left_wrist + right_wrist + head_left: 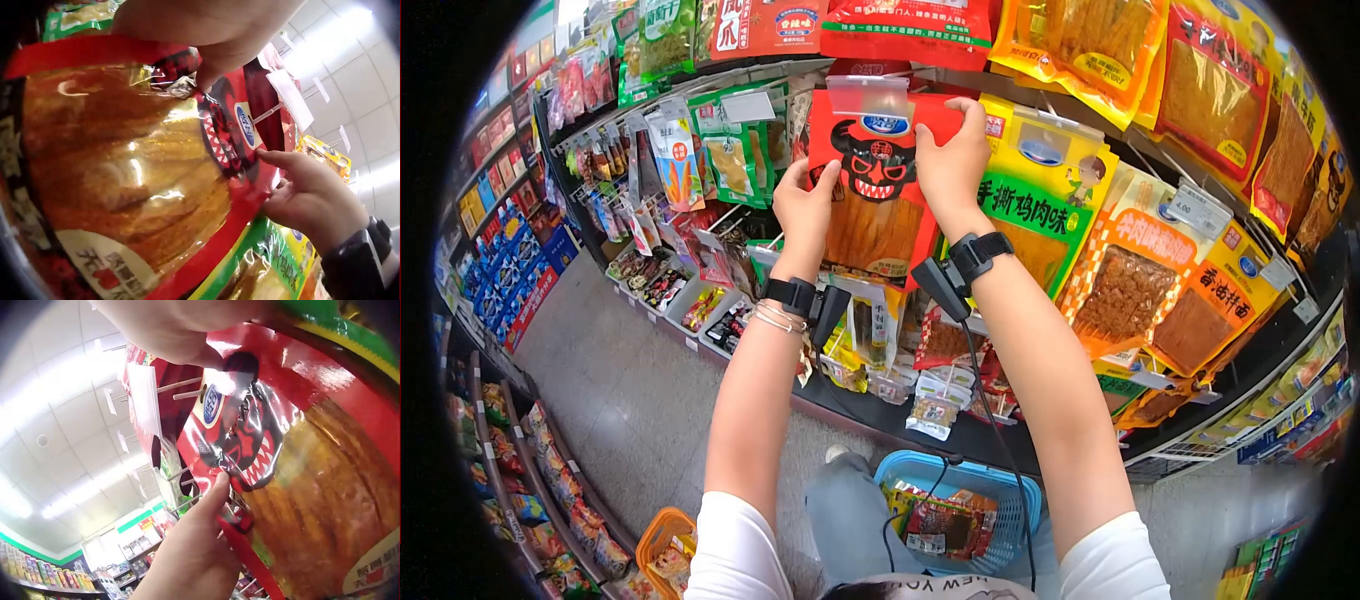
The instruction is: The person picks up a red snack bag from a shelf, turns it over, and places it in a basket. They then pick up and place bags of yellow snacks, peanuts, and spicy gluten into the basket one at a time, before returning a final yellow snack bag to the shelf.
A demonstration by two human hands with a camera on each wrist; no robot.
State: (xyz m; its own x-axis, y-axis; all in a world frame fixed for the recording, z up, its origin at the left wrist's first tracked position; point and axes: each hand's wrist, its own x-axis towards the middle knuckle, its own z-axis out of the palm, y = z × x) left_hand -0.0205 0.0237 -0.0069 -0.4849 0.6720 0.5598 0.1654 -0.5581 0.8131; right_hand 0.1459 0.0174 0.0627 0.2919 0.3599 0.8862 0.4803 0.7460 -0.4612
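A red snack packet (873, 190) with a black mask print and a clear window over brown strips is at the rack, just below a clear price-tag holder (868, 97). My left hand (805, 215) pinches its left edge with thumb and fingers. On the upper right edge my right hand (953, 165) grips it, thumb on the front. The left wrist view shows the packet (131, 162) close up, with the right hand (315, 194) at its far edge. In the right wrist view, a metal hook (187, 392) reaches the hole beside the packet's blue logo.
Yellow chicken-flavour packets (1040, 195) hang to the right, green packets (740, 150) to the left. Below, a blue basket (890, 470) with packets stands on the floor near a leg. An orange basket (662, 522) is at the lower left, beside another shelf (550, 480).
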